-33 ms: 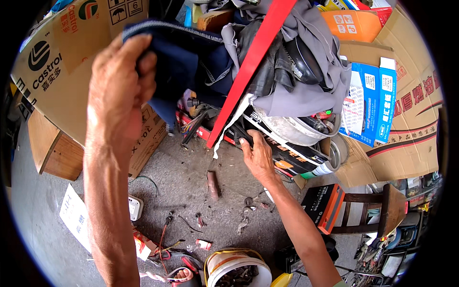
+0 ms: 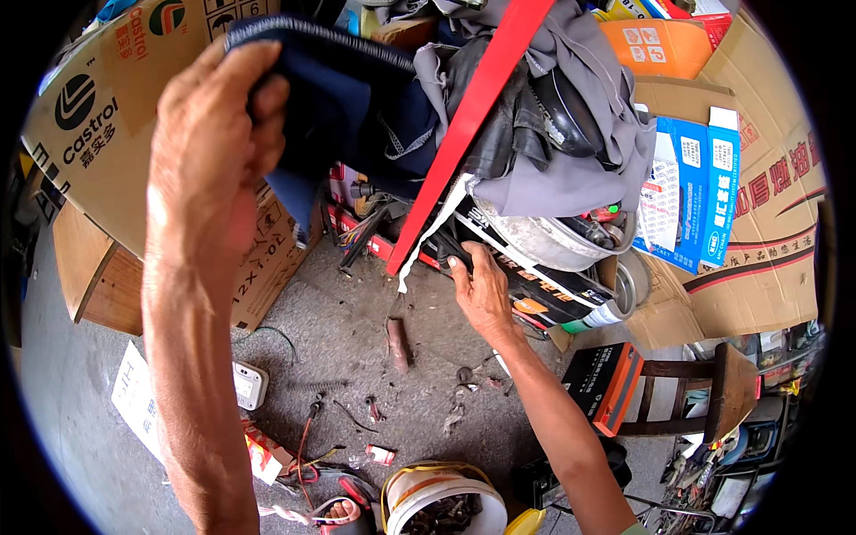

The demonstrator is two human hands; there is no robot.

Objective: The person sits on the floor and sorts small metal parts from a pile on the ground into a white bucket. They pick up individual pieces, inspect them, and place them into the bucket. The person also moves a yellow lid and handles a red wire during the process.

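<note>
My left hand (image 2: 214, 147) is closed on the edge of a dark blue cloth (image 2: 325, 116) with pale stitching, holding it raised. Below that cloth lie loose wires (image 2: 364, 234) beside a red box edge. Lower and to the right, my right hand (image 2: 484, 292) has thumb and fingers closed on a black piece (image 2: 453, 247); its kind is unclear. That hand is beside a black printed box (image 2: 535, 278). A red strip (image 2: 473, 120) crosses the pile at a slant, with a white strip (image 2: 434, 232) alongside. Grey cloth (image 2: 571, 192) drapes over a pale round tub (image 2: 544, 242).
Cardboard boxes stand at left (image 2: 116, 116) and right (image 2: 758, 223). A rusty tube (image 2: 398, 346) and scraps lie on the floor. Near me is a white bucket (image 2: 437, 486) of dark parts. At right, a black-and-orange box (image 2: 599, 383) sits by a wooden stool (image 2: 731, 392).
My left hand has moved slightly left, drawing the dark blue cloth's edge with it. My right hand stays in place.
</note>
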